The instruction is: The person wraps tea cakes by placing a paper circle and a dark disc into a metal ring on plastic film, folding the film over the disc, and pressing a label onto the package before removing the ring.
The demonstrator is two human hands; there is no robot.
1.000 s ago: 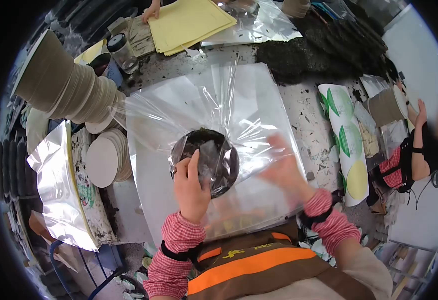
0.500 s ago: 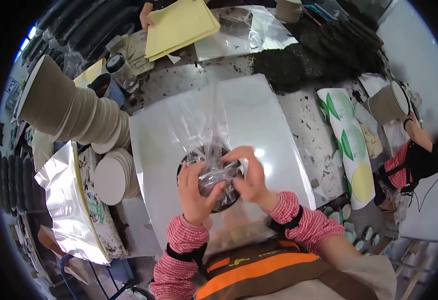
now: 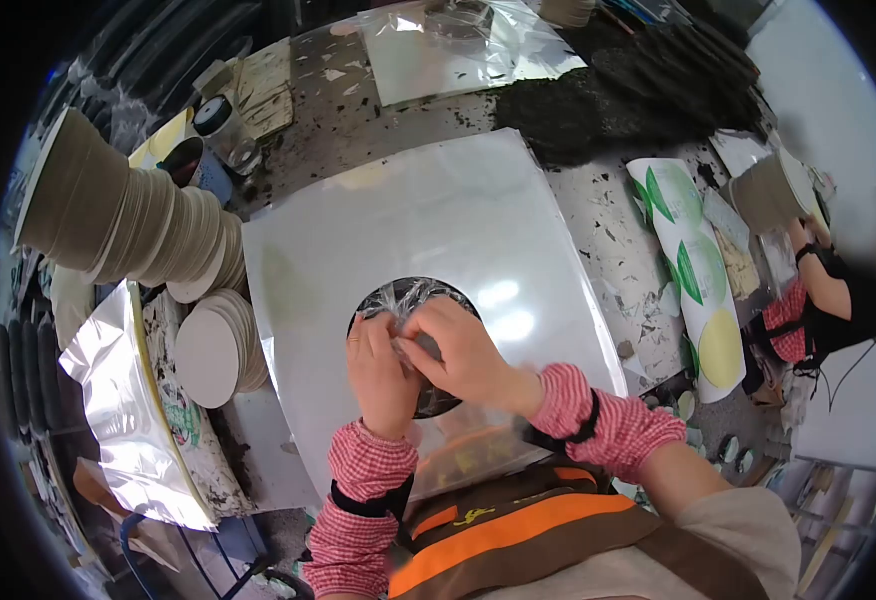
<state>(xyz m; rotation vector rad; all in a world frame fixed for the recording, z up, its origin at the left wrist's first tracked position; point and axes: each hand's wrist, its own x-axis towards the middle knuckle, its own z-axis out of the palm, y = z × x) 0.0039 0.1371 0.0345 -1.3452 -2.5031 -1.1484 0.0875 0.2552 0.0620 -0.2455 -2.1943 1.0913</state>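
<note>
Two hands: in the head view, the left hand (image 3: 380, 370) and right hand (image 3: 463, 350) meet over one dark disc (image 3: 436, 400), with fingertips touching.
Left hand: clenched on the gathered clear film (image 3: 400, 297), with its fingers bent over the disc's near-left part and pressing it down.
Right hand: pinching the same film at the middle of the disc, its fingers lying partly across those of the left hand.
Dark disc: lies flat in the lower middle of a white sheet (image 3: 438, 210). Only its far rim and a sliver of its near edge show past the hands.
Clear film: crumpled tight over the disc's top, with shiny creases showing along the far edge.
White sheet: spread on the speckled bench (image 3: 608, 230), its near edge at the person's orange-banded apron (image 3: 498, 525).
Left of the sheet: a leaning stack of pale round boards (image 3: 108, 200), a lower pile of white discs (image 3: 213, 345) and a silver foil bag (image 3: 123, 400).
Right of the sheet: a strip of green and yellow round labels (image 3: 693, 270). Beyond it is a co-worker's red-checked sleeve (image 3: 786, 322).
Far side: a heap of dark loose material (image 3: 598, 110) and a jar (image 3: 220, 122).
Doing it well (judgement): keep the left palm weighting the disc so it cannot slide on the sheet. Draw the folds to one central point and pull each one snug before pinching, so the film lies flat without tearing.
</note>
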